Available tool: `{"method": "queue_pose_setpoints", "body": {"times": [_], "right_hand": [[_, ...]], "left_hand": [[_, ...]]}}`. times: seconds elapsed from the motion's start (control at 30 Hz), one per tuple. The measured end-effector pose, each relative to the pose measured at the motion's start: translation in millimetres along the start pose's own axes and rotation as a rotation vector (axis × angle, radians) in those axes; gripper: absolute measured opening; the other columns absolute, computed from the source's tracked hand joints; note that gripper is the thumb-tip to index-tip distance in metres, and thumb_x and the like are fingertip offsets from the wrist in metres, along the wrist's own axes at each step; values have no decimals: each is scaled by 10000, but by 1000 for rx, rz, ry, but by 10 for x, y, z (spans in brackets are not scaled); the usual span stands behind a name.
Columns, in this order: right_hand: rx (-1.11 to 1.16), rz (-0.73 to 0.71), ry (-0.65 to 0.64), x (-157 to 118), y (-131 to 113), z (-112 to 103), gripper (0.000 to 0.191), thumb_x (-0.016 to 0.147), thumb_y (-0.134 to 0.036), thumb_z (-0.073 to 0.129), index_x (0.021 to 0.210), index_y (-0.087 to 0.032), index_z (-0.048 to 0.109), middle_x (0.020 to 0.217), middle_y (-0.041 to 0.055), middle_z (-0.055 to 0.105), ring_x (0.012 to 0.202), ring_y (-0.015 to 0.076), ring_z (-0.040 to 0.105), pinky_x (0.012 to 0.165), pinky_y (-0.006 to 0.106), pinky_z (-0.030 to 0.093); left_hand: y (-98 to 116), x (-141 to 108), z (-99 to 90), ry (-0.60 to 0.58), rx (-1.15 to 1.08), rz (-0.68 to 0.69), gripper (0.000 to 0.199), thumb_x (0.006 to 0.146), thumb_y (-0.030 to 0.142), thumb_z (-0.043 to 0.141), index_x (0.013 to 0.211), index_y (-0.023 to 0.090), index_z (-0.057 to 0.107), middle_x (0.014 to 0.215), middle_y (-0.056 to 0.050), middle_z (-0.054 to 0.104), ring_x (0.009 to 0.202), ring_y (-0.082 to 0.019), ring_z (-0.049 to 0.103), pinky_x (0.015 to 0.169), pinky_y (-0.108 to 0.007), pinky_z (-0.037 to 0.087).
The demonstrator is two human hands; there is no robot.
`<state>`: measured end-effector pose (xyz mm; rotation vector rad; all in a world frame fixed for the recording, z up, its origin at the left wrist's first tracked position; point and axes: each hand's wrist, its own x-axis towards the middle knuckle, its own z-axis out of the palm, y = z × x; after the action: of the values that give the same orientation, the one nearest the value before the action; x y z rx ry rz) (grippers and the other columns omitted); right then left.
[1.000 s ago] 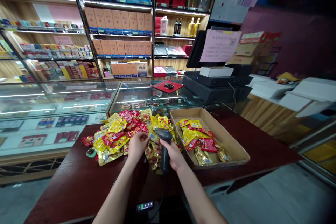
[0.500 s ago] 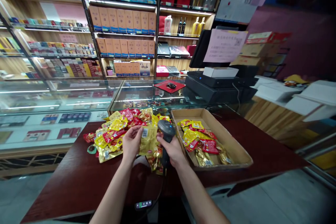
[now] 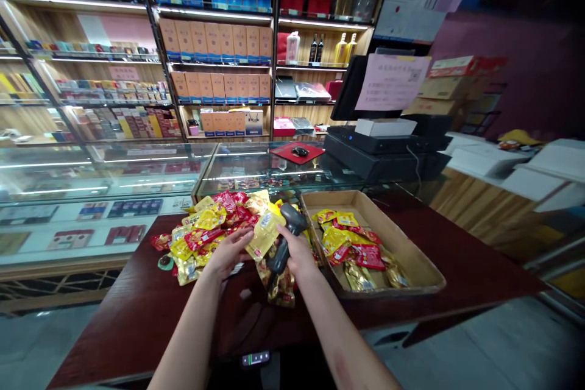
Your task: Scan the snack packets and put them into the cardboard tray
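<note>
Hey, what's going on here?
A person at a shop counter grips a barcode scanner in their right hand. A yellow packet sits between that hand and their left hand. A loose pile of packets lies on the counter, and more lie in a cardboard tray to the right.

A liquor shop (glass counter point(image 3: 137, 166), shelved bottle boxes point(image 3: 214, 39))

Left hand point(image 3: 228, 253) half open, right hand point(image 3: 296, 250) curled closed just beside it; forearms point(image 3: 185, 332) angling inward
</note>
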<state>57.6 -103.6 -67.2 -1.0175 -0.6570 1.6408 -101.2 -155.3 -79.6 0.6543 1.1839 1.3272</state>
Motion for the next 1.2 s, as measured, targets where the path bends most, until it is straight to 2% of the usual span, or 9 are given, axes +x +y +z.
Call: {"method": "queue_pose_setpoints", "body": {"times": [0.1,0.23,0.3,0.4,0.5,0.6,0.83,1.0,1.2], "right_hand": [[-6,-3,22,39,5,44,437,474,-326,860,769,-189,568,536,-36,596,502,159,587,508,289,492],[-68,-83,-21,-27,35,35,436,509,-348,837,824,-181,587,624,-22,634,601,162,626,532,263,486],[-136,-116,-68,-114,39,12,403,566,-376,805,851,-177,600,687,-7,658,644,158,634,542,250,482],[-220,-40,-161,-296,26,2,386,644,-417,755,908,-185,596,740,3,677,609,146,625,539,257,489],[-235,57,-279,-489,5,32,376,684,-417,732,943,-189,581,786,14,686,586,137,623,535,261,501],[-241,74,-347,-626,5,67,392,685,-404,743,969,-193,574,811,13,676,630,143,644,524,247,508],[-256,46,-336,-717,22,70,437,673,-426,763,981,-189,562,822,10,649,627,129,636,503,232,513],[-296,62,-339,-761,-31,68,426,706,-421,741,1003,-177,558,665,-21,628,562,117,614,508,219,493],[-354,81,-358,-765,-38,56,456,724,-453,712,1049,-178,550,623,-25,642,483,111,590,479,219,458]], "left_hand": [[-115,63,27,-24,-252,-65,309,765,212,721,1049,119,643,992,-125,718,890,-218,697,771,-304,576],[-27,208,19,28,-353,-56,215,814,157,653,1017,88,632,964,-135,721,882,-233,703,788,-350,591],[72,316,-37,126,-304,-31,164,803,135,664,959,93,634,913,-116,725,811,-223,710,733,-370,608],[207,491,-125,217,-161,24,171,742,132,735,883,93,646,841,-96,725,715,-207,706,643,-371,620],[304,618,-165,190,-62,-27,246,678,147,794,873,86,659,807,-108,722,665,-219,702,576,-365,615],[357,666,-174,162,-24,-77,254,661,137,803,870,85,667,812,-112,722,648,-217,699,573,-360,613],[327,652,-206,151,-3,-75,282,598,142,843,800,96,651,786,-97,718,653,-223,699,577,-367,611],[279,697,-259,134,27,-64,261,620,139,829,813,93,659,788,-92,715,659,-205,693,629,-391,616],[230,748,-319,125,43,-54,242,626,159,827,779,118,645,742,-62,709,649,-192,684,641,-390,613]]}}
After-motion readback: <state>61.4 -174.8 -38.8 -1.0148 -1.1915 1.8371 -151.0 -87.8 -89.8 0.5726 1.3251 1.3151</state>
